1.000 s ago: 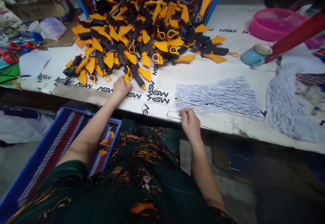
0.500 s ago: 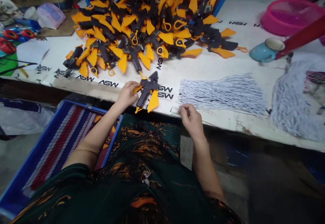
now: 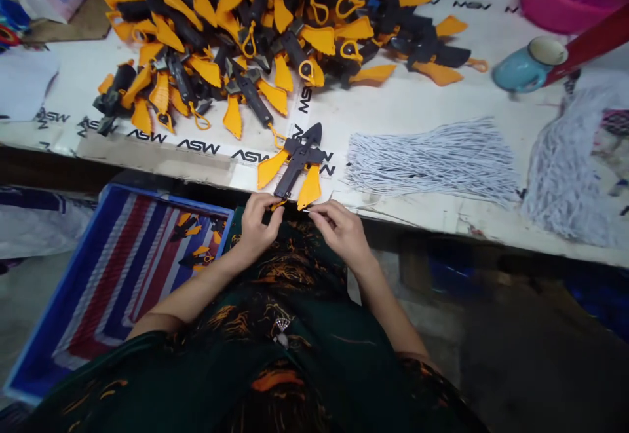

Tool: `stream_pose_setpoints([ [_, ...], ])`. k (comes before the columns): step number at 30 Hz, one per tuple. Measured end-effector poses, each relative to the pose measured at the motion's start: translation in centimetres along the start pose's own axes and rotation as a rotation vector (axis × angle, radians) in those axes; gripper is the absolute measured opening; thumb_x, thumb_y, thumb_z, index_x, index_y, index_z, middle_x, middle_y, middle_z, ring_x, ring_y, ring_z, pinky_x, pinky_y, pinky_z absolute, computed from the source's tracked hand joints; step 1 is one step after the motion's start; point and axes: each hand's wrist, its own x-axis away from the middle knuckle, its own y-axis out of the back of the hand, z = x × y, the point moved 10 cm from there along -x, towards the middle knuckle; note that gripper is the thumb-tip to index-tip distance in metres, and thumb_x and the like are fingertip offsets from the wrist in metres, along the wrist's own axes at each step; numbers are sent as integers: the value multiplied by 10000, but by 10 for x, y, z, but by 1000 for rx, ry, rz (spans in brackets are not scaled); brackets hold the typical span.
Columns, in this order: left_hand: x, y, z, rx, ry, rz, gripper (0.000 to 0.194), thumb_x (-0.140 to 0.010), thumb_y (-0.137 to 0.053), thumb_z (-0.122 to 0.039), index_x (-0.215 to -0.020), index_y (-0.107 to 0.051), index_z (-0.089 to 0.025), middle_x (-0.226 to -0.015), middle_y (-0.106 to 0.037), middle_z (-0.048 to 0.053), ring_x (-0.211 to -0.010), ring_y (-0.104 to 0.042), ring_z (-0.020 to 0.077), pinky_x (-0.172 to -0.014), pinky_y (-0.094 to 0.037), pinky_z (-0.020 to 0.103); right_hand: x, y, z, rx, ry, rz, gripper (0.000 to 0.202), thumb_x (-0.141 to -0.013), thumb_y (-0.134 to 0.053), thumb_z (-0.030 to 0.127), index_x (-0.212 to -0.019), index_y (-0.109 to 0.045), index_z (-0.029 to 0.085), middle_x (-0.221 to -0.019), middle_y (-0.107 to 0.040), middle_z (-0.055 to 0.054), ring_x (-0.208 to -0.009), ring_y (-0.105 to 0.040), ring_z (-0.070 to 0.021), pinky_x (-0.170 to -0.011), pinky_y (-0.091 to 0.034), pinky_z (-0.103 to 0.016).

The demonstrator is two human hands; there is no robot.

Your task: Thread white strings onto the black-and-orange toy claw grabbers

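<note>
A black plastic toy with orange wings (image 3: 297, 163) lies at the table's front edge, its pointed end away from me. My left hand (image 3: 258, 226) is closed at the near end of this toy, pinching the small orange loop (image 3: 279, 204) there. Close by on the right, my right hand (image 3: 341, 226) pinches a thin white string, whose tip (image 3: 307, 210) shows beside the right wing. A bundle of white strings (image 3: 432, 161) is spread on the table to the right of the toy.
Many similar black and orange toys (image 3: 250, 46) are heaped at the back. A blue mug (image 3: 523, 69), a pink basin (image 3: 555, 0) and a looser string bundle (image 3: 565, 177) are at the right. Below left, a blue tray (image 3: 105, 223) with striped lining holds several toys.
My left hand has gone from the toy's left wing to its near-end loop. My right hand has moved left from beside the string bundle to the toy, a string in its fingers.
</note>
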Motion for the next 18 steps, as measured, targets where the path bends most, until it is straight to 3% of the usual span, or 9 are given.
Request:
stream_pose_setpoints([
  [4, 29, -15, 40, 97, 381, 23, 196, -888, -640, -316, -1029, -546, -218, -937, -612, 30, -736, -573, 131, -694, -489, 265, -1, -11, 9, -8, 53, -5, 195, -1004, -527, 317, -972, -690, 215, -947, -698, -70, -882, -664, -179, -811, -528, -297],
  [6, 32, -24, 54, 146, 491, 48, 233, -880, -650, -355, -1032, -531, -226, -869, -609, 3, -693, -569, 122, -676, -479, 250, -3, -16, 7, -6, 57, 0, 193, -1006, -519, 306, -979, -686, 214, -930, -697, -69, -871, -666, -181, -807, -531, -300],
  [9, 17, -22, 54, 92, 461, 67, 221, -866, -674, -384, -975, -571, -223, -753, -579, -24, -622, -531, 119, -642, -455, 247, -5, -14, 4, 9, 55, -21, 194, -1003, -515, 298, -980, -685, 208, -926, -698, -73, -857, -666, -182, -792, -534, -300],
  [14, -14, -7, 23, -38, 219, 119, 250, -858, -692, -445, -825, -607, -212, -840, -618, 20, -740, -567, 149, -726, -471, 276, 0, -2, 2, -15, -19, -64, 200, -996, -531, 325, -1020, -697, 216, -907, -708, -61, -760, -653, -168, -723, -541, -298],
  [16, -13, -14, 22, -3, 255, 206, 277, -839, -711, -457, -798, -591, -211, -803, -613, 14, -718, -567, 148, -704, -468, 273, 3, 0, 3, -18, -37, -73, 205, -992, -538, 332, -1030, -703, 217, -902, -710, -59, -738, -650, -164, -703, -539, -295],
  [18, 1, -36, 30, 128, 401, 367, 284, -832, -713, -457, -802, -572, -211, -688, -590, -19, -606, -541, 125, -622, -448, 249, 6, -1, 4, 3, -33, -63, 206, -992, -535, 326, -1031, -706, 218, -911, -712, -58, -746, -653, -161, -706, -533, -287],
])
